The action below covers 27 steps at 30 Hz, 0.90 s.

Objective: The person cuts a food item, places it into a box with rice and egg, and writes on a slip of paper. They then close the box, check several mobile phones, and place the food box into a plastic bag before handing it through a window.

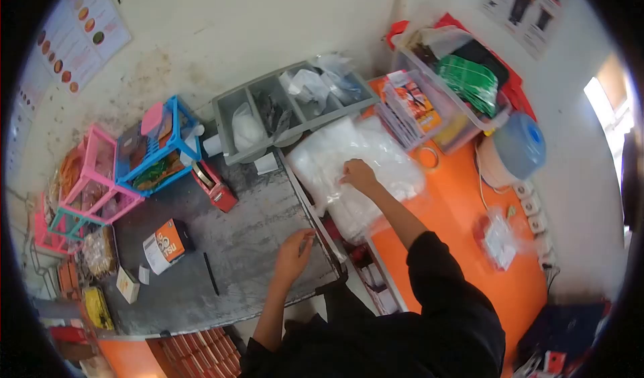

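My right hand [359,175] rests on a pile of clear plastic bags [376,151] on the orange table, its fingers bent and pressed against the plastic. Whether it pinches a bag is too small to tell. My left hand [295,256] is over the right edge of the dark tabletop [251,227], fingers curled together with something small and thin that I cannot make out. Behind the bags stands a grey divided tray [231,126] with plastic-wrapped items. Left of the bags, a red tape dispenser [216,187] stands on the dark surface.
An orange and white box [168,246] and a black stick [211,273] lie on the dark surface. Blue [161,151] and pink baskets [100,177] stand at left. At right are a clear bin [463,76], a tape roll [427,156], a round blue-lidded container [513,146] and a plastic packet [498,242].
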Tool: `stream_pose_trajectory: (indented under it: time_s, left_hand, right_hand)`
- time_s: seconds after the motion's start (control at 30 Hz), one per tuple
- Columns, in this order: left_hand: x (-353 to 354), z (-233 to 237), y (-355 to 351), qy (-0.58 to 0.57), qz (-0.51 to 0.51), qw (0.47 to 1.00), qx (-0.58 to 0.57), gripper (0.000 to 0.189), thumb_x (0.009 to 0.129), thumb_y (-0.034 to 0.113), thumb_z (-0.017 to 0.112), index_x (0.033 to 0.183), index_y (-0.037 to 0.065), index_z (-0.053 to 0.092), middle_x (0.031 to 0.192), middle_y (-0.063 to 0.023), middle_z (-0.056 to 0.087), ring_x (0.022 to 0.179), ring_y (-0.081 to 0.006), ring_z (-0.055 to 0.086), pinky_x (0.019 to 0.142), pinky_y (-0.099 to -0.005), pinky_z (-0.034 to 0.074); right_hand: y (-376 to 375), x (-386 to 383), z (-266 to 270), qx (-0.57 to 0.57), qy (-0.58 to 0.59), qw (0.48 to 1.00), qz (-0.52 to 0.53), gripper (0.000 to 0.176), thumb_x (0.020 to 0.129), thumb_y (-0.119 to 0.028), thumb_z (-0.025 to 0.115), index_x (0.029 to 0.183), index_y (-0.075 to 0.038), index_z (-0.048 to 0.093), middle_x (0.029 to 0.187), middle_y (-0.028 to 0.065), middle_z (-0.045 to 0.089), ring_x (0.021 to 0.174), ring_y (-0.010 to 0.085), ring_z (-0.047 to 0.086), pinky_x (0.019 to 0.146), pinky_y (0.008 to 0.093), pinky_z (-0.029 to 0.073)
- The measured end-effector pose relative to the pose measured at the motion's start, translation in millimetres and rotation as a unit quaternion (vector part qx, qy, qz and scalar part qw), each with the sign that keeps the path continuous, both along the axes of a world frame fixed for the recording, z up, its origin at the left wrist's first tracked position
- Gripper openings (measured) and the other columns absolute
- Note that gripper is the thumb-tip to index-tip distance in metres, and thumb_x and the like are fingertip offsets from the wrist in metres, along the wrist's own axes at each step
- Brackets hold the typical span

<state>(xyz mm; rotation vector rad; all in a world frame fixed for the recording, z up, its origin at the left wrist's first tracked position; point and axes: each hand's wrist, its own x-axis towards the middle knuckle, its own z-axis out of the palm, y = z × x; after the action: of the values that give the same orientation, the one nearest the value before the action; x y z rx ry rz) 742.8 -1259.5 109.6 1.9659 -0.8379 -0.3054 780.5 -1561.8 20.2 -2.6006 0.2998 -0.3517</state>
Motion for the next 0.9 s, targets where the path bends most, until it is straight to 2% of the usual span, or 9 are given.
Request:
stream_pose_trajectory:
  time_s: [0.1, 0.27, 0.4, 0.43, 0.5, 0.57, 0.63, 0.77, 0.9]
  left_hand:
    - [5.8, -5.2, -9.8, 0.067, 0.024, 0.997, -0.009, 0.019, 0.087, 0.008, 0.053, 0.104, 0.002, 0.059, 0.099, -0.0139, 0.063, 0.092, -0.0264, 0.062, 0.08, -0.0338, 0.047]
    - [15.1, 13.7, -16.7, 0.169, 0.07, 0.981, -0.063, 0.019, 0.086, 0.005, 0.053, 0.103, 0.002, 0.06, 0.098, -0.0123, 0.064, 0.093, -0.0238, 0.063, 0.082, -0.0329, 0.048]
    - [16.7, 101.6, -36.1, -0.075, 0.137, 0.973, -0.169, 0.04, 0.083, 0.005, 0.059, 0.122, 0.006, 0.05, 0.116, -0.0102, 0.058, 0.108, -0.0242, 0.056, 0.096, -0.0375, 0.039]
    - [16.2, 127.2, -52.3, -0.178, 0.22, 0.919, -0.273, 0.047, 0.081, 0.007, 0.061, 0.126, 0.007, 0.047, 0.119, -0.0094, 0.055, 0.108, -0.025, 0.055, 0.098, -0.039, 0.037]
    - [17.8, 164.4, -35.0, -0.294, 0.311, 0.829, -0.359, 0.055, 0.078, 0.01, 0.064, 0.129, 0.008, 0.043, 0.122, -0.0086, 0.053, 0.109, -0.0258, 0.054, 0.1, -0.0405, 0.035]
    - [16.9, 187.7, 8.9, -0.36, 0.01, 0.923, -0.136, 0.061, 0.072, 0.014, 0.068, 0.128, 0.009, 0.044, 0.12, -0.0085, 0.053, 0.107, -0.0275, 0.055, 0.094, -0.0441, 0.039]
    - [23.0, 199.1, 61.2, -0.309, -0.046, 0.933, -0.176, 0.061, 0.069, 0.014, 0.069, 0.125, 0.009, 0.047, 0.106, -0.0107, 0.059, 0.098, -0.0313, 0.058, 0.083, -0.046, 0.045]
    - [29.9, 200.6, 164.7, 0.09, -0.246, 0.949, 0.175, 0.054, 0.07, 0.026, 0.066, 0.12, 0.01, 0.051, 0.1, -0.0112, 0.056, 0.094, -0.0321, 0.056, 0.08, -0.0425, 0.045]
    - [53.8, 125.2, 217.4, 0.457, -0.336, 0.823, -0.032, 0.07, 0.07, 0.042, 0.062, 0.128, 0.012, 0.038, 0.117, -0.011, 0.04, 0.108, -0.0315, 0.045, 0.088, -0.045, 0.039]
  right_hand:
    - [-10.0, -0.4, 5.6, -0.079, -0.028, 0.996, 0.019, 0.008, 0.074, -0.015, 0.057, 0.074, -0.007, 0.059, 0.074, 0.0112, 0.06, 0.074, 0.0327, 0.058, 0.066, 0.0403, 0.047]
    - [-75.4, 34.8, 119.8, 0.386, -0.137, 0.886, -0.216, 0.017, 0.086, -0.018, 0.049, 0.083, -0.004, 0.058, 0.078, 0.01, 0.062, 0.074, 0.0225, 0.059, 0.068, 0.0363, 0.047]
    - [4.6, -17.1, 337.3, 0.168, -0.328, 0.924, -0.098, 0.018, 0.083, -0.02, 0.059, 0.087, -0.003, 0.053, 0.072, 0.0082, 0.053, 0.066, 0.0181, 0.054, 0.061, 0.0324, 0.045]
    - [38.8, -27.1, 363.2, -0.089, -0.361, 0.928, -0.013, 0.018, 0.076, -0.014, 0.064, 0.085, -0.002, 0.054, 0.058, 0.0066, 0.049, 0.047, 0.0179, 0.051, 0.051, 0.0324, 0.047]
    - [107.3, -54.6, 369.6, -0.12, -0.108, 0.984, 0.076, 0.026, 0.072, -0.014, 0.069, 0.09, -0.002, 0.055, 0.06, 0.0128, 0.05, 0.048, 0.0264, 0.053, 0.052, 0.0352, 0.046]
    - [147.6, -74.0, 337.8, -0.107, -0.009, 0.953, 0.283, 0.033, 0.072, -0.021, 0.073, 0.094, -0.002, 0.056, 0.064, 0.019, 0.052, 0.05, 0.0346, 0.053, 0.051, 0.038, 0.044]
    - [184.5, -87.6, 351.2, -0.02, 0.133, 0.939, 0.318, 0.032, 0.074, -0.026, 0.072, 0.093, -0.003, 0.06, 0.069, 0.0188, 0.058, 0.056, 0.0368, 0.055, 0.053, 0.0375, 0.044]
    - [242.2, -86.5, 327.0, 0.07, 0.241, 0.881, 0.401, 0.03, 0.08, -0.031, 0.068, 0.085, -0.002, 0.063, 0.069, 0.0167, 0.06, 0.06, 0.0332, 0.057, 0.055, 0.0365, 0.044]
    - [281.9, -59.5, 235.3, 0.235, 0.294, 0.562, 0.736, 0.042, 0.088, -0.044, 0.053, 0.09, -0.002, 0.062, 0.064, 0.0081, 0.058, 0.059, 0.0215, 0.056, 0.052, 0.035, 0.041]
